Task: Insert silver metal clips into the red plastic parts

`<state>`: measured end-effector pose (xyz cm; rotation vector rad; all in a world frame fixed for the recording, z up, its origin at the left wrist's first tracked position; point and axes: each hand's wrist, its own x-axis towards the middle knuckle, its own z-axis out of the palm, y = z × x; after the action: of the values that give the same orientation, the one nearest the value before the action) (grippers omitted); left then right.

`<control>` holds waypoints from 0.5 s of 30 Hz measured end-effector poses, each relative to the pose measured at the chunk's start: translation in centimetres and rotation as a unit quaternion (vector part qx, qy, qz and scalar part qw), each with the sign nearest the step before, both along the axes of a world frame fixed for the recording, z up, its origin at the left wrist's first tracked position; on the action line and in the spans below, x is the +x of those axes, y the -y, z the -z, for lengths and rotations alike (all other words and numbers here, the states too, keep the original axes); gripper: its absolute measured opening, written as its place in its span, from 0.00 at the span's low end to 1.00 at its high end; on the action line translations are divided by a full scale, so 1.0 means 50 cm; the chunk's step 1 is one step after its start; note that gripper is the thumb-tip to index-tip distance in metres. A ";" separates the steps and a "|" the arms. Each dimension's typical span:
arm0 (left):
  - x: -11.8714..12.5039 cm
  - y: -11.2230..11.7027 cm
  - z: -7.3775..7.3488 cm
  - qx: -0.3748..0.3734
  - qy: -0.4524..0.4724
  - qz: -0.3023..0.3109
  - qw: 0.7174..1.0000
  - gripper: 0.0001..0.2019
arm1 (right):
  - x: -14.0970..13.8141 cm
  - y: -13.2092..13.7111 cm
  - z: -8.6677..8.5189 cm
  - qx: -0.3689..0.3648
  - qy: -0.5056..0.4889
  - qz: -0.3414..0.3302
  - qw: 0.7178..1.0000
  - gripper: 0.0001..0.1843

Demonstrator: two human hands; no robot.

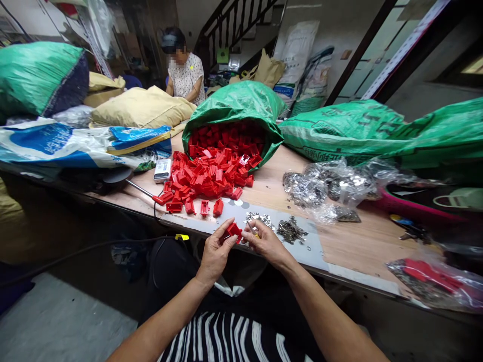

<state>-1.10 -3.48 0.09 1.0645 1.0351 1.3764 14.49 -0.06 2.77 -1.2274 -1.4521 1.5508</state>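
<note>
Between the thumb and fingers of my left hand (214, 254) is a red plastic housing (234, 231), held at the table's front edge. My right hand (267, 243) is closed in a pinch beside it, around a thin tool with a yellowish part (257, 235); most of it is hidden by the fingers. Just beyond my hands lie a pile of shiny flat metal pieces (260, 219) and a darker pile of small metal parts (292, 230). A few red housings (204, 207) stand in front of a large heap of the same kind (211, 173).
The heap spills from an open green sack (236, 103). Clear plastic bags of metal parts (324, 186) lie to the right, with more green sacks (347, 128) behind. A small white device (162, 170) sits left of the heap. Across the table is another person (186, 78).
</note>
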 end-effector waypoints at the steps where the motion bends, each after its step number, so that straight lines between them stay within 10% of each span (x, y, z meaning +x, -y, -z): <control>1: 0.000 -0.001 0.001 -0.009 0.011 -0.001 1.000 0.22 | 0.000 0.002 -0.002 -0.006 -0.005 -0.002 1.000 0.20; 15: 0.008 0.000 -0.001 -0.086 0.145 0.007 0.986 0.26 | 0.015 0.014 0.000 0.036 0.001 -0.004 0.999 0.18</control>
<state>-0.70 -3.49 0.11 0.7187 0.9105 1.3558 15.25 -0.77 2.75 -1.1820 -1.5023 1.4903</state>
